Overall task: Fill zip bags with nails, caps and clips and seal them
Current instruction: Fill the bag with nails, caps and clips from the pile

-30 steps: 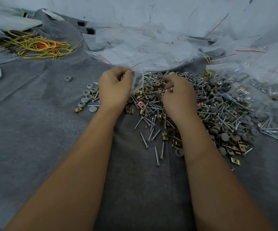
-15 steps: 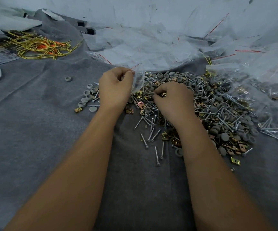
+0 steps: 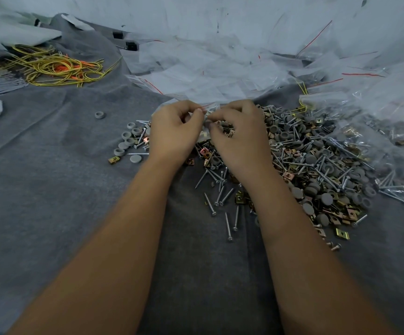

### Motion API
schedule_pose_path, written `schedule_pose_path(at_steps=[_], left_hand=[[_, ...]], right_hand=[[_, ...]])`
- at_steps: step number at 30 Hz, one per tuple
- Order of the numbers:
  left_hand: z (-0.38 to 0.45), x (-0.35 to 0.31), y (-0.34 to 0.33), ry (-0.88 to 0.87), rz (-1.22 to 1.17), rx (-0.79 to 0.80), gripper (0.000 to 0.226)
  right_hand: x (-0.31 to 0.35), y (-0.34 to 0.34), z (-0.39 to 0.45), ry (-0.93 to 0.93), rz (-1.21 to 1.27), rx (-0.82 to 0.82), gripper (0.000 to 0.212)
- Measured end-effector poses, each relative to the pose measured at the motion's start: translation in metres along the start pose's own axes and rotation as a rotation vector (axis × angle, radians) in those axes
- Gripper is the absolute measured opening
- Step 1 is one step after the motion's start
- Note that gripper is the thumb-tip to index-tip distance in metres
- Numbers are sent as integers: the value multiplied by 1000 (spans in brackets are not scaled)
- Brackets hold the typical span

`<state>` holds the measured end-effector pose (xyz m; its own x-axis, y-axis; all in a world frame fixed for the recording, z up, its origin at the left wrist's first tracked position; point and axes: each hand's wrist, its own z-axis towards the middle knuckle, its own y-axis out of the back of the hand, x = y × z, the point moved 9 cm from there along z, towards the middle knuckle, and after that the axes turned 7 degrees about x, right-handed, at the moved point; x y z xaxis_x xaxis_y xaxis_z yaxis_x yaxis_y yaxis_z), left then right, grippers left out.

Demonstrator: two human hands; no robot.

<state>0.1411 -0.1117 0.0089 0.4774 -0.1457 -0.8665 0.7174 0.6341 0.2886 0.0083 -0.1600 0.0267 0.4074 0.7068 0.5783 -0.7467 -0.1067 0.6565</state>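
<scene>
Small clear plastic zip bag (image 3: 209,112) hung over the mixed hardware pile (image 3: 312,165); our left hand (image 3: 172,134) pinched its mouth, right hand (image 3: 240,139) pinched beside. We judged: spread that mouth wide before dropping pieces.

- A small packing workshop, by its bulk supplies.
- Grey felt cloth (image 3: 51,213) covers the tabletop.
- A loose heap of nails, caps and clips (image 3: 317,165) lies on it.
- Empty zip bags (image 3: 220,76) are piled behind.
- Yellow wire ties (image 3: 55,68) lie far left.
</scene>
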Motion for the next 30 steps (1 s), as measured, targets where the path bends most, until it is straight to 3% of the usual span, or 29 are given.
schedule_pose_path(at_steps=[3,7,14,17,22,30], left_hand=[[-1,1,1,12,-25,-14,19],[1,7,6,49,-78,-70,19],[3,15,11,81,-100,-120,18],[3,16,11,90,-101,-122,21],[2,15,11,89,-101,-115,26],[2,15,11,93,-86,-119,20]], right_hand=[[-3,-3,1,-20,-32,30,28],[-7,17,-1,-70,37,-107,33],[-40,30,-6,-378,40,-109,35],[-42,22,-6,-426,-24,28,31],[-36,-5,-7,-374,-387,324,26],[-29,-8,-3,-281,-348,295,26]])
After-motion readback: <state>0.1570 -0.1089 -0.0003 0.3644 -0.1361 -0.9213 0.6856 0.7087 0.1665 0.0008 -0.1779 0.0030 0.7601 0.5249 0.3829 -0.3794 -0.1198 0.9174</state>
